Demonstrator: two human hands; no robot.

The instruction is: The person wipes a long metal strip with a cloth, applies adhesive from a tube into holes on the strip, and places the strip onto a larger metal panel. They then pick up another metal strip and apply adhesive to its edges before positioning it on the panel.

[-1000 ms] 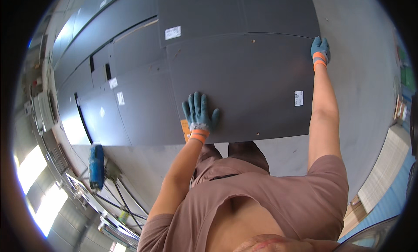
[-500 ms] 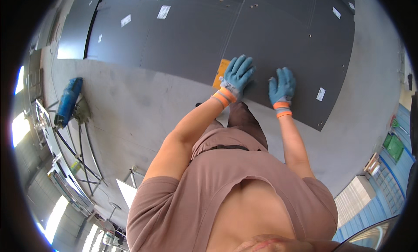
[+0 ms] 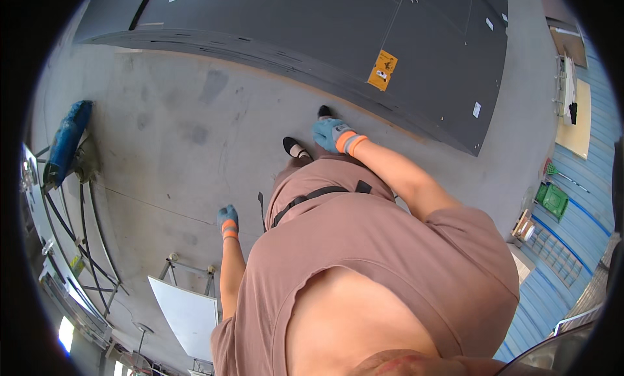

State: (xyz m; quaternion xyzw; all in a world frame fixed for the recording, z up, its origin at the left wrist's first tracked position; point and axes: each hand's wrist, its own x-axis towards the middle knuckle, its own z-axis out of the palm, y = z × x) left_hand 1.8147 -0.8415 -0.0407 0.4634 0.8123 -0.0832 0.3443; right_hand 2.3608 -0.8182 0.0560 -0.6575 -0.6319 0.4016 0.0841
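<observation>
My left hand, in a blue-grey glove with an orange cuff, hangs low beside my body over the floor, its fingers curled and nothing showing in them. My right hand, gloved alike, is in front of my waist above my feet. Its fingers bend inward around nothing that I can see. Both hands are apart from the stack of dark grey panels in front of me. A yellow-orange label sheet lies on the top panels near the front edge. Small white labels, one at the right, dot the surface.
A white board on a metal frame stands at lower left. Further left, a blue wrapped roll rests by metal stands. On the right are a green bin, a cream board and a blue corrugated wall. Grey concrete floor lies between.
Both hands have come off the panels. The left swung down and back to my left side; the right moved left across my front. The view has turned, and the stack's layered front edge shows.
</observation>
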